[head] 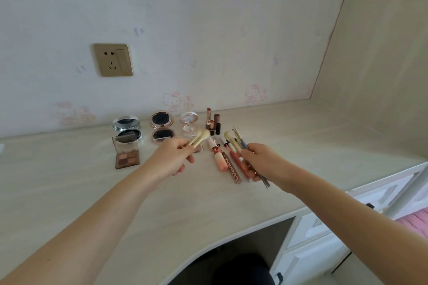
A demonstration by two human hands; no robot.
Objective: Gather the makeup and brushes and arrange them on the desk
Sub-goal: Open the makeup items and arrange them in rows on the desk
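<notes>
My left hand (172, 157) pinches two fluffy cream-tipped brushes (201, 137) above the desk (162, 203), their heads pointing toward the wall. My right hand (259, 158) grips a bundle of several thin brushes (236, 141), heads fanned up and left, handles sticking out behind the palm. Between the hands, pink and brown tubes (228, 164) lie side by side on the desk. Along the wall stand an open silver compact (127, 127), a rose-gold compact (161, 126), a clear pink compact (189, 124) and upright lipsticks (212, 121). An eyeshadow palette (127, 154) sits open at the left.
A gold wall socket (113, 59) is on the wallpapered wall above the compacts. A side panel (375, 53) closes the desk on the right. White drawers (308, 245) and pink bedding (414, 222) lie at the lower right, past the desk's curved front edge.
</notes>
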